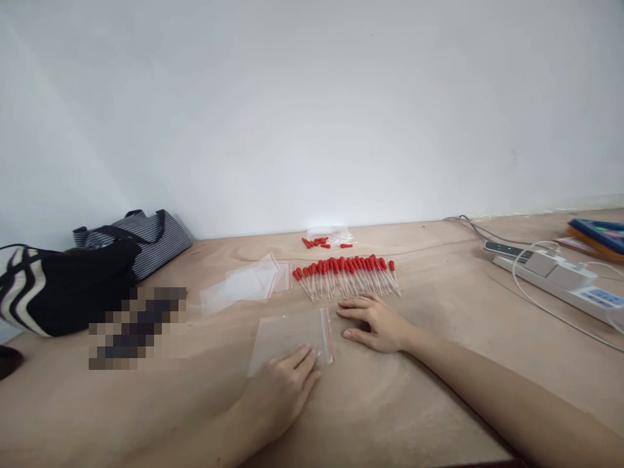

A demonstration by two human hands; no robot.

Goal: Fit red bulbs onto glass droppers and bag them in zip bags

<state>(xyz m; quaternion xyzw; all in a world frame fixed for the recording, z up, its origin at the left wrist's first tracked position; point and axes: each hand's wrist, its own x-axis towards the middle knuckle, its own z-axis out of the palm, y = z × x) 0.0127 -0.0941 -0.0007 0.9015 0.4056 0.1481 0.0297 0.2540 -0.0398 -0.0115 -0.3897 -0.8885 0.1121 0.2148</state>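
A clear zip bag (pixel 287 331) with a red line along its right edge lies flat on the wooden table. My left hand (pixel 287 383) rests on the bag's lower right part, palm down, fingers stretched out. To the right of the bag, my right hand (pixel 373 323) lies on the table with its fingers apart and nothing in them. Just beyond it spreads a row of clear droppers with red caps (pixel 348 276). More clear zip bags (pixel 244 286) overlap to the left of the droppers. Loose red caps (pixel 316 242) and thin clear tubes (pixel 344 238) lie near the wall.
On the left are a black bag with white stripes (pixel 73 289), a striped bag (pixel 168 244) and a blurred dark object (pixel 141 328). A white power strip (pixel 560 283) with cables and a blue-and-orange item (pixel 599 237) sit at right. The wall (pixel 312 117) bounds the table (pixel 414 396).
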